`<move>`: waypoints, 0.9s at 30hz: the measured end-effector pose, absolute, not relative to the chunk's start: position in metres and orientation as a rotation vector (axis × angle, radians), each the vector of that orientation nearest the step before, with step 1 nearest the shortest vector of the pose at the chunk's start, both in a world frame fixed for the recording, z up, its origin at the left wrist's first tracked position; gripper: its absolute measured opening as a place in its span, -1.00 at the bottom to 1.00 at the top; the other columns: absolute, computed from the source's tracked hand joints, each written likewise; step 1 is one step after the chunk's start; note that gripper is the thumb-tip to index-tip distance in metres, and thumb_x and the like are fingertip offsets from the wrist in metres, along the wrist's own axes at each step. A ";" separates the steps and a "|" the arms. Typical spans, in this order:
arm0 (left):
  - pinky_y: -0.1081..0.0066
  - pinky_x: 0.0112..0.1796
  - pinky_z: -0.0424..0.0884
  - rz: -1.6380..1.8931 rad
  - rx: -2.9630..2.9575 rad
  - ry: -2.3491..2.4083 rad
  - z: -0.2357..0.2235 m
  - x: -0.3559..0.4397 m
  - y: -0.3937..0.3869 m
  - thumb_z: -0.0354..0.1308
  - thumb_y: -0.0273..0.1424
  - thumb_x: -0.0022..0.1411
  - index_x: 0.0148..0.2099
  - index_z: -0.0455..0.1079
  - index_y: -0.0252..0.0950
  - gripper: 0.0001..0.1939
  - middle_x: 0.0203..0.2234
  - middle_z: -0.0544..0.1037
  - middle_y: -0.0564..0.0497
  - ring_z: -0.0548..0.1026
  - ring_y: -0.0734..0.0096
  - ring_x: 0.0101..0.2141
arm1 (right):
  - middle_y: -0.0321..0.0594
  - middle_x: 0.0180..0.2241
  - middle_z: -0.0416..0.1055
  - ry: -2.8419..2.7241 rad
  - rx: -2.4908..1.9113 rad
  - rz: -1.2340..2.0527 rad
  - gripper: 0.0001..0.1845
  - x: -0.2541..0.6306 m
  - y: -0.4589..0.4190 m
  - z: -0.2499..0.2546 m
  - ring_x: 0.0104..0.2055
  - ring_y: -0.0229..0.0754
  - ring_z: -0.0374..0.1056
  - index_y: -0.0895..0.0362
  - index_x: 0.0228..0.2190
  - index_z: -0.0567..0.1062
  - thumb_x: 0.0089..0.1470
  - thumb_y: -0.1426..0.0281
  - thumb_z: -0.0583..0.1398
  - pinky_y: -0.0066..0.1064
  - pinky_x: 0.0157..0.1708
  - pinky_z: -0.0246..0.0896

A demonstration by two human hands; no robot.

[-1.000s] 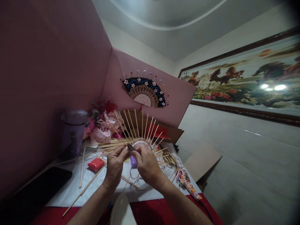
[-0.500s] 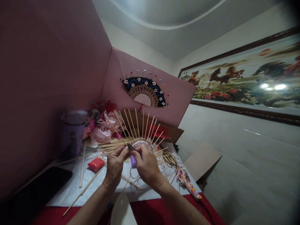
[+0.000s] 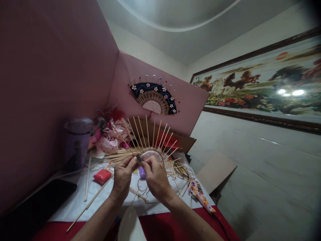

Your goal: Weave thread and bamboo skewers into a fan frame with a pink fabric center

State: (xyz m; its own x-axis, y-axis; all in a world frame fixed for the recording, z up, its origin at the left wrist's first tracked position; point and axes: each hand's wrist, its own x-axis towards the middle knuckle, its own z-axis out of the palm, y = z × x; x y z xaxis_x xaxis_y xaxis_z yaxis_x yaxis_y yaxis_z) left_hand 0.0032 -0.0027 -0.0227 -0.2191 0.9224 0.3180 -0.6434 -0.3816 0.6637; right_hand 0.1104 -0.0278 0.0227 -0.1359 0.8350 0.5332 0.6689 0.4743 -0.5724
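Observation:
A half-round fan frame with a pale centre and thin wooden sticks spreading upward is held over the table. My left hand is closed, thumb and fingers pinching the frame's left edge near the lowest sticks. My right hand is closed too, gripping a short, dark, narrow piece whose tip meets the frame beside my left thumb. What exactly this piece is, I cannot make out. The right fingers partly cover the pale centre.
Loose sticks, a red packet, a purple packet and a flower-patterned glue gun lie on the white cloth. A purple bin stands left, near a black phone-like slab. A decorated fan hangs on the pink board behind.
The frame's sticks have tilted slightly to the right. Both hands keep their grip in nearly the same place, and the view has shifted very slightly.

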 end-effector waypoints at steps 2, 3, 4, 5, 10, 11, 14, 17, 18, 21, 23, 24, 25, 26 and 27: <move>0.39 -0.29 0.46 1.819 0.822 0.487 -0.023 0.003 -0.002 0.30 -0.34 -0.02 -0.31 0.55 -0.34 -0.79 -0.44 0.59 -0.02 0.53 0.38 -0.41 | -0.24 -0.48 0.41 -1.875 -1.249 0.273 -0.80 0.111 -0.028 0.023 -0.41 -0.19 0.33 0.10 -0.50 0.34 0.13 0.33 0.06 -0.34 -0.39 0.18; 0.40 -0.30 0.46 1.821 0.819 0.488 -0.024 0.003 -0.002 0.31 -0.35 -0.02 -0.30 0.56 -0.33 -0.80 -0.45 0.59 -0.02 0.53 0.38 -0.42 | -0.23 -0.48 0.41 -1.879 -1.245 0.289 -0.79 0.112 -0.027 0.023 -0.41 -0.19 0.32 0.11 -0.50 0.34 0.14 0.32 0.06 -0.34 -0.39 0.18; 0.41 -0.30 0.46 1.820 0.820 0.487 -0.024 0.003 -0.001 0.30 -0.35 -0.02 -0.30 0.56 -0.33 -0.80 -0.44 0.60 -0.01 0.53 0.39 -0.41 | -0.23 -0.48 0.41 -1.882 -1.244 0.300 -0.78 0.112 -0.027 0.023 -0.41 -0.19 0.32 0.11 -0.50 0.34 0.14 0.31 0.05 -0.34 -0.39 0.18; 0.42 -0.30 0.46 1.818 0.824 0.486 -0.025 0.003 -0.001 0.30 -0.35 -0.01 -0.30 0.56 -0.32 -0.80 -0.44 0.60 -0.01 0.53 0.39 -0.41 | -0.23 -0.48 0.40 -1.885 -1.245 0.307 -0.78 0.112 -0.027 0.023 -0.41 -0.19 0.32 0.11 -0.49 0.35 0.15 0.30 0.05 -0.34 -0.39 0.18; 0.46 -0.30 0.45 1.820 0.846 0.500 -0.027 0.001 0.000 0.30 -0.36 -0.01 -0.27 0.56 -0.31 -0.79 -0.42 0.60 -0.01 0.54 0.40 -0.39 | -0.22 -0.45 0.40 -1.929 -1.246 0.293 -0.79 0.112 -0.029 0.027 -0.40 -0.18 0.32 0.12 -0.44 0.37 0.14 0.27 0.07 -0.33 -0.38 0.16; 0.45 -0.30 0.45 1.819 0.847 0.498 -0.026 0.001 0.000 0.30 -0.36 -0.01 -0.27 0.56 -0.31 -0.79 -0.42 0.60 -0.01 0.54 0.39 -0.39 | -0.22 -0.45 0.40 -1.933 -1.248 0.288 -0.79 0.111 -0.030 0.028 -0.39 -0.18 0.32 0.12 -0.44 0.37 0.14 0.27 0.07 -0.32 -0.37 0.16; 0.43 -0.29 0.46 1.813 0.845 0.478 -0.024 0.002 -0.003 0.30 -0.35 -0.01 -0.25 0.57 -0.31 -0.77 -0.41 0.61 -0.03 0.54 0.35 -0.36 | -0.21 -0.44 0.40 -1.928 -1.258 0.278 -0.80 0.110 -0.029 0.032 -0.37 -0.17 0.32 0.12 -0.44 0.37 0.14 0.29 0.07 -0.31 -0.34 0.15; 0.42 -0.27 0.46 1.808 0.852 0.466 -0.022 0.002 -0.004 0.30 -0.35 -0.01 -0.24 0.57 -0.30 -0.77 -0.40 0.61 -0.03 0.55 0.35 -0.35 | -0.20 -0.43 0.41 -1.932 -1.268 0.270 -0.82 0.109 -0.028 0.035 -0.34 -0.17 0.32 0.12 -0.44 0.37 0.13 0.31 0.08 -0.31 -0.30 0.14; 0.42 -0.27 0.46 1.808 0.851 0.467 -0.022 0.002 -0.004 0.30 -0.36 -0.01 -0.25 0.57 -0.29 -0.78 -0.40 0.61 -0.02 0.55 0.35 -0.35 | -0.20 -0.43 0.41 -1.933 -1.271 0.272 -0.83 0.109 -0.028 0.036 -0.34 -0.17 0.32 0.12 -0.44 0.37 0.13 0.32 0.08 -0.31 -0.30 0.13; 0.39 -0.26 0.46 1.809 0.839 0.478 -0.022 0.003 -0.004 0.30 -0.35 -0.02 -0.26 0.57 -0.30 -0.78 -0.40 0.61 -0.03 0.55 0.35 -0.37 | -0.20 -0.42 0.42 -1.928 -1.272 0.280 -0.84 0.109 -0.026 0.036 -0.34 -0.17 0.32 0.12 -0.44 0.37 0.12 0.33 0.08 -0.32 -0.30 0.12; 0.37 -0.26 0.47 1.812 0.829 0.483 -0.022 0.003 -0.003 0.31 -0.34 -0.03 -0.26 0.57 -0.31 -0.76 -0.39 0.61 -0.04 0.55 0.33 -0.37 | -0.20 -0.42 0.42 -1.920 -1.264 0.277 -0.85 0.109 -0.024 0.034 -0.34 -0.17 0.32 0.12 -0.45 0.37 0.12 0.34 0.09 -0.33 -0.30 0.11; 0.36 -0.26 0.47 1.813 0.822 0.485 -0.022 0.003 -0.003 0.32 -0.34 -0.04 -0.26 0.57 -0.32 -0.75 -0.40 0.61 -0.05 0.55 0.32 -0.37 | -0.21 -0.43 0.42 -1.914 -1.260 0.277 -0.85 0.109 -0.023 0.032 -0.35 -0.17 0.32 0.12 -0.45 0.37 0.11 0.33 0.09 -0.33 -0.31 0.11; 0.35 -0.26 0.47 1.815 0.814 0.487 -0.022 0.003 -0.003 0.32 -0.34 -0.05 -0.27 0.57 -0.32 -0.75 -0.40 0.61 -0.06 0.55 0.31 -0.38 | -0.22 -0.44 0.42 -1.906 -1.257 0.280 -0.84 0.108 -0.023 0.030 -0.35 -0.17 0.32 0.11 -0.46 0.37 0.11 0.33 0.09 -0.33 -0.32 0.11; 0.34 -0.26 0.47 1.817 0.805 0.488 -0.022 0.004 -0.003 0.32 -0.34 -0.06 -0.28 0.57 -0.33 -0.75 -0.40 0.61 -0.06 0.55 0.31 -0.38 | -0.22 -0.44 0.42 -1.897 -1.252 0.287 -0.83 0.108 -0.022 0.028 -0.37 -0.18 0.32 0.11 -0.47 0.37 0.11 0.33 0.09 -0.34 -0.33 0.11; 0.34 -0.26 0.47 1.815 0.799 0.488 -0.022 0.004 -0.003 0.32 -0.34 -0.06 -0.29 0.56 -0.33 -0.76 -0.41 0.61 -0.06 0.55 0.31 -0.38 | -0.23 -0.45 0.41 -1.886 -1.243 0.296 -0.82 0.108 -0.021 0.025 -0.38 -0.18 0.31 0.11 -0.48 0.36 0.11 0.33 0.09 -0.34 -0.34 0.11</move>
State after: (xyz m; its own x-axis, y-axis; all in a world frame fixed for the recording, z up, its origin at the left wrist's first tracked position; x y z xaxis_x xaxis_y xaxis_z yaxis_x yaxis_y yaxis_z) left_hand 0.0040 -0.0033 -0.0216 -0.2320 0.9276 0.2928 -0.6554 -0.3715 0.6576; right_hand 0.1076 -0.0211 0.0253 -0.1583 0.8440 0.5124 0.6464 0.4809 -0.5924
